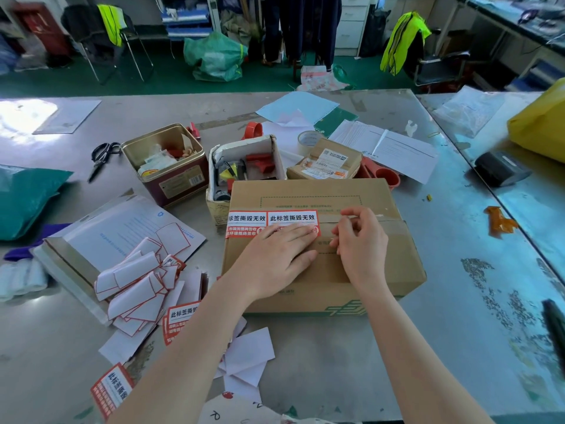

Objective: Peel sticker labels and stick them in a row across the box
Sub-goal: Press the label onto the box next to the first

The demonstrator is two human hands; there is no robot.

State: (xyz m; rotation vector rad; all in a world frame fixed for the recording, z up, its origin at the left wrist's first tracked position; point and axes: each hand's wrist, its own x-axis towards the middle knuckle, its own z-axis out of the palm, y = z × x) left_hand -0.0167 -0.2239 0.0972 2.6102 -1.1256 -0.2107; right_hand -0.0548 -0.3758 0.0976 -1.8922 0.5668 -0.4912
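Box [321, 270] on desk [443, 286], two stickers [292, 220] side by side along its top. Left hand [275, 261] flat, fingers [301, 234] straight, pressing second sticker; right hand [362, 240] loosely curled beside it, holding nothing visible.

Bright, even daylight with white glare on the metal table [24, 117] at upper left, soft shadows, wide-angle bending at the edges, and slightly blurred corners.
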